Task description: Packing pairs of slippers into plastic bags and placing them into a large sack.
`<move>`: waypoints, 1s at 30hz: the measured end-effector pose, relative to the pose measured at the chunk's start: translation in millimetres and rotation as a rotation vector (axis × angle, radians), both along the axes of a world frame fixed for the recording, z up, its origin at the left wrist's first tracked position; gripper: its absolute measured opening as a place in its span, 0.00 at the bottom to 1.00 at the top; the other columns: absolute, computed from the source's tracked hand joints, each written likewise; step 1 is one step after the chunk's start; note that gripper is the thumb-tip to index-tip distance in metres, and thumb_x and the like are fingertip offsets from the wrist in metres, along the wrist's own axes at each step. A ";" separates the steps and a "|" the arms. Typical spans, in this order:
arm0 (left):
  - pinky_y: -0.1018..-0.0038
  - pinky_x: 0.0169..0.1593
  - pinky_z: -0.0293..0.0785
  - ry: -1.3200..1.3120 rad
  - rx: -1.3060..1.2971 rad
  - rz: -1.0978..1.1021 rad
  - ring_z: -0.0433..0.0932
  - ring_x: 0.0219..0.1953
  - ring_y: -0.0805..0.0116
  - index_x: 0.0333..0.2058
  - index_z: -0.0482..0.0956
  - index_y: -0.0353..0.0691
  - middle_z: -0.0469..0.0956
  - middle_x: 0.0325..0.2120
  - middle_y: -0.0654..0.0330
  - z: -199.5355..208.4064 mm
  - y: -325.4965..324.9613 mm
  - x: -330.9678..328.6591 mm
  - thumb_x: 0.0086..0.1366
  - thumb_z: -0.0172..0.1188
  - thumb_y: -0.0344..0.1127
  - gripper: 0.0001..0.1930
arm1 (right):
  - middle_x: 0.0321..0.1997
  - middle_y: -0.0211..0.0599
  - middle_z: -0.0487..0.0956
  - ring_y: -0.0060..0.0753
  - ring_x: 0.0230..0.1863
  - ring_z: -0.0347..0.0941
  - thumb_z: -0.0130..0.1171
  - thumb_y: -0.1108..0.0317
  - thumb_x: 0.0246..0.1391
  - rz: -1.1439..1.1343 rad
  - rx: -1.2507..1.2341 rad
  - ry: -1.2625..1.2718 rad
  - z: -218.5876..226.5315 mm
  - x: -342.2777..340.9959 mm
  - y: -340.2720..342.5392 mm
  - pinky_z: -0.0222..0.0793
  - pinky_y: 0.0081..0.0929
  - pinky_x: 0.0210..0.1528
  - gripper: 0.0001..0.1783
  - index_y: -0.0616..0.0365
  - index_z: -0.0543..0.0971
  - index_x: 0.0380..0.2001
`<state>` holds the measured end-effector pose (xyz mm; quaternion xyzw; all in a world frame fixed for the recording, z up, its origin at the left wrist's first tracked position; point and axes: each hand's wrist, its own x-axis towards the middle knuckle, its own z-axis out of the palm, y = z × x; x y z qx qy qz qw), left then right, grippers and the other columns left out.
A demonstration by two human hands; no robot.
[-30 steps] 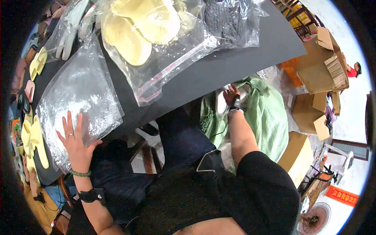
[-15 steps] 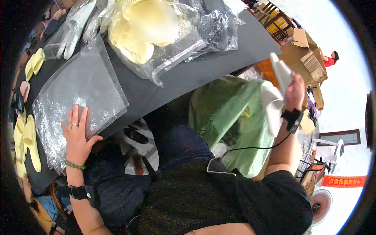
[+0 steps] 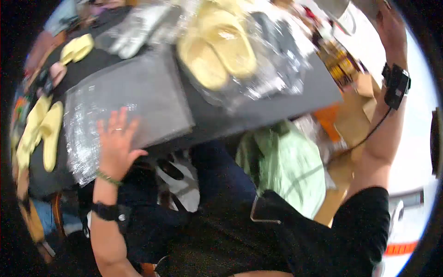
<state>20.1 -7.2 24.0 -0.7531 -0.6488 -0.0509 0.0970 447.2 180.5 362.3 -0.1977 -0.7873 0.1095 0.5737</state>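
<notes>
My left hand (image 3: 116, 145) lies flat, fingers spread, on a stack of clear plastic bags (image 3: 157, 99) on the dark table. High at the right edge, my right hand (image 3: 392, 34) is raised with the arm stretched out. Its fingers are blurred and partly cut off by the picture's rim, so what they hold, if anything, is hidden. A pale grey rounded thing (image 3: 339, 10), too smeared to name, shows left of that hand. Beyond the bag stack, a pair of yellow slippers (image 3: 219, 48) rests in clear plastic.
Black bagged footwear (image 3: 281, 51) and white bagged slippers (image 3: 138, 32) lie along the table's far side. Loose yellow slippers (image 3: 50, 134) line its left edge. A light green sack (image 3: 288, 166) stands below the table at right, beside cardboard (image 3: 355, 122). A cable (image 3: 369, 134) hangs from my right wrist.
My right hand has swung up and right; the white slippers it held no longer show in it. My left hand stays flat on the bags. The whole view has shifted.
</notes>
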 end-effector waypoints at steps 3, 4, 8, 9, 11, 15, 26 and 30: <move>0.38 0.66 0.40 -0.052 -0.077 -0.011 0.48 0.69 0.48 0.63 0.62 0.54 0.51 0.68 0.52 -3.0 3.3 1.4 0.46 0.65 0.59 0.45 | 0.32 0.26 0.74 0.17 0.34 0.71 0.56 0.72 0.58 -0.101 0.053 -0.092 18.5 -62.0 26.0 0.67 0.16 0.35 0.06 0.57 0.73 0.39; 0.38 0.66 0.40 -0.043 -0.073 -0.023 0.49 0.69 0.48 0.63 0.62 0.54 0.52 0.67 0.52 -7.0 3.7 0.6 0.47 0.65 0.59 0.44 | 0.31 0.26 0.74 0.17 0.33 0.70 0.56 0.72 0.58 0.058 0.010 -0.096 21.8 -84.2 37.9 0.67 0.16 0.35 0.05 0.56 0.73 0.38; 0.38 0.65 0.44 -0.135 -0.069 -0.031 0.53 0.67 0.47 0.64 0.61 0.56 0.56 0.65 0.51 -16.6 -6.2 -8.8 0.49 0.65 0.57 0.43 | 0.31 0.24 0.74 0.16 0.32 0.69 0.58 0.72 0.57 0.272 0.019 -0.155 26.6 -196.7 101.8 0.66 0.15 0.35 0.05 0.56 0.72 0.35; 0.38 0.64 0.45 -0.153 -0.054 -0.054 0.55 0.66 0.47 0.64 0.60 0.56 0.57 0.65 0.50 -15.5 -5.8 -10.4 0.50 0.65 0.57 0.43 | 0.31 0.24 0.74 0.16 0.33 0.70 0.60 0.71 0.56 0.465 0.012 -0.148 22.1 -226.5 109.5 0.67 0.16 0.36 0.07 0.56 0.73 0.36; 0.37 0.64 0.45 -0.166 -0.022 -0.036 0.55 0.66 0.46 0.64 0.60 0.56 0.57 0.64 0.49 -22.6 -5.0 -11.4 0.50 0.65 0.57 0.43 | 0.29 0.25 0.75 0.18 0.32 0.71 0.60 0.71 0.55 0.526 0.021 -0.134 5.4 -296.9 113.1 0.69 0.19 0.38 0.04 0.57 0.75 0.31; 0.35 0.63 0.47 -0.211 0.053 -0.094 0.56 0.65 0.43 0.64 0.60 0.56 0.57 0.64 0.48 -27.0 0.7 -6.2 0.49 0.65 0.57 0.43 | 0.32 0.30 0.76 0.19 0.36 0.70 0.59 0.65 0.59 0.564 0.199 -0.223 -30.3 -402.4 102.9 0.69 0.21 0.39 0.09 0.58 0.73 0.35; 0.37 0.63 0.47 -0.188 -0.024 -0.044 0.54 0.66 0.45 0.64 0.60 0.55 0.56 0.65 0.49 -21.4 -1.5 -4.6 0.50 0.64 0.59 0.43 | 0.73 0.50 0.45 0.60 0.73 0.39 0.68 0.50 0.43 -0.155 0.216 -1.077 -176.5 -475.3 78.8 0.48 0.65 0.64 0.40 0.44 0.66 0.60; 0.38 0.64 0.47 -0.178 -0.086 -0.029 0.49 0.69 0.47 0.65 0.59 0.55 0.53 0.66 0.50 -16.8 -4.0 -7.0 0.52 0.64 0.58 0.43 | 0.74 0.50 0.44 0.64 0.73 0.35 0.67 0.39 0.40 -0.365 0.188 -1.219 -176.6 -434.8 115.4 0.46 0.66 0.65 0.50 0.43 0.60 0.64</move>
